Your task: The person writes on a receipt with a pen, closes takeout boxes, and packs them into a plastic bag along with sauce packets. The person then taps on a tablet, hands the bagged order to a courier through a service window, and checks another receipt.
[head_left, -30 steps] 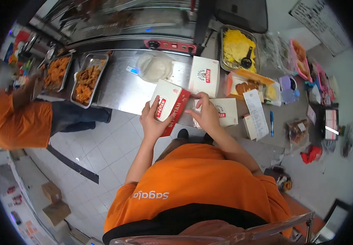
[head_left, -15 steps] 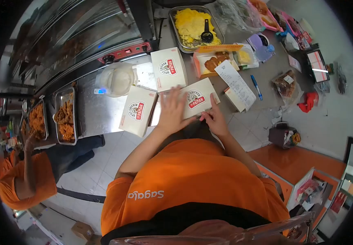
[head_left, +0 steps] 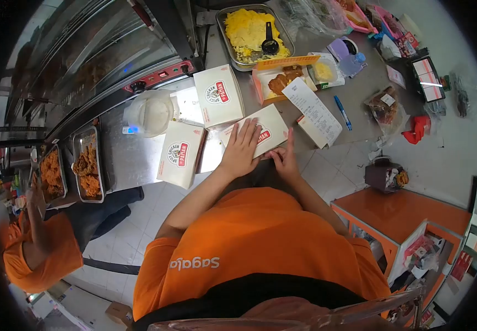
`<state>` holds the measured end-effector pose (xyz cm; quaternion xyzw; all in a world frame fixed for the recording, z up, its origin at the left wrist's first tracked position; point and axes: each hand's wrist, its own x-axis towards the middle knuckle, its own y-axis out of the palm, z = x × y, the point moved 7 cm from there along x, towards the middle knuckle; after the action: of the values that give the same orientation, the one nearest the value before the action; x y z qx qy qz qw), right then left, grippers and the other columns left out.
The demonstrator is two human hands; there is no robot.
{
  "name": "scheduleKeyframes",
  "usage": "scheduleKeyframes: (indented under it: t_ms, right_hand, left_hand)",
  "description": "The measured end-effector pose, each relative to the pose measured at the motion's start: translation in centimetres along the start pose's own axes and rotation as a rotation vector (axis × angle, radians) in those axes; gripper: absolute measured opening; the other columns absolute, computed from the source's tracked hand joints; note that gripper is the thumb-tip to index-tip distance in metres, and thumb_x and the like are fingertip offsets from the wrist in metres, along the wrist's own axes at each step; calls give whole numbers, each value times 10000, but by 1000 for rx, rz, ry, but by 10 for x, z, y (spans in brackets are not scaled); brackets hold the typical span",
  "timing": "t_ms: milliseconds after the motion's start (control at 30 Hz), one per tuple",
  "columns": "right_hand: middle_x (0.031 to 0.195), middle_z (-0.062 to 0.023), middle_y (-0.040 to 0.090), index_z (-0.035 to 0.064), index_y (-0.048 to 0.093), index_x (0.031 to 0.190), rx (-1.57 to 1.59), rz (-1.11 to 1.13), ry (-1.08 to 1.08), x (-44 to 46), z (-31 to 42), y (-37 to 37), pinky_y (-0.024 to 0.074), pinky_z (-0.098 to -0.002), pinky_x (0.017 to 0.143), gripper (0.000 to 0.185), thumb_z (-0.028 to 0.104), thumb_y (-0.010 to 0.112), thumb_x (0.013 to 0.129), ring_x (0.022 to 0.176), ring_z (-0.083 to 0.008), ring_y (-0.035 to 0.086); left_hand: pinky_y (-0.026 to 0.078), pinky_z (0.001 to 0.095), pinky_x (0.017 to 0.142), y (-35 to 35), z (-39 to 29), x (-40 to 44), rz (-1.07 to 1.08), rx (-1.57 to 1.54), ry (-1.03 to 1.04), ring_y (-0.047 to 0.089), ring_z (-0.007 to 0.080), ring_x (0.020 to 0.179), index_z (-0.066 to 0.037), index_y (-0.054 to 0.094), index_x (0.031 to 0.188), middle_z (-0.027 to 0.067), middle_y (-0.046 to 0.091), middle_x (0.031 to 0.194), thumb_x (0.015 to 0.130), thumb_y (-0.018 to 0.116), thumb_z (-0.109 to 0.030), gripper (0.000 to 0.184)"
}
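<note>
My left hand lies flat on the lid of a white box with a red logo, its fingers stretched over the top. At the box's front right edge is my right hand, one finger raised along the side and the others curled near the lower edge. Whether those curled fingers pinch the box is hard to tell. A second closed white box sits to the left, and a third stands behind them. An open box with fried chicken is at the back right.
A receipt and blue pen lie to the right. A tray of yellow food is at the back. A clear round container stands left, by a glass cabinet. Another person is near trays of chicken.
The box from my left hand was set down on the left. My left hand has moved onto the right-hand box and now rests flat there. The view has turned towards the right.
</note>
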<state>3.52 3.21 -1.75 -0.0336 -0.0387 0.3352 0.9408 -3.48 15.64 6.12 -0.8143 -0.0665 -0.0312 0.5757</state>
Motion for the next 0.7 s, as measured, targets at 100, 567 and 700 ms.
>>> scheduleKeyframes:
  t_ms: [100,567,700]
  right_hand:
    - [676,-103,619,12,-28,1432,-82,-50,-6,0,-5,-5,477,-249,657,877,65,610,831,635,-146,594]
    - [555,-12,469,15,452,1140,-487,318,76,13,-18,-45,398,-253,449,458,117,709,776,475,-76,457]
    - [591,-36,501,21,502,1133,-370,458,150,17,-9,-47,415,-262,499,362,99,640,807,519,-109,492]
  left_hand:
    - [169,501,1089,5,-2,1,8,-2,-12,221,364,1334,59,312,1334,214,230,1431,718,669,-310,803]
    - [205,582,1023,6,-14,-27,-25,-30,-295,244,458,1252,-177,449,1307,218,254,1363,561,800,-282,831]
    - [229,553,1002,-3,-13,-40,-24,-85,-376,265,426,1233,-218,495,1264,232,285,1336,527,803,-329,807]
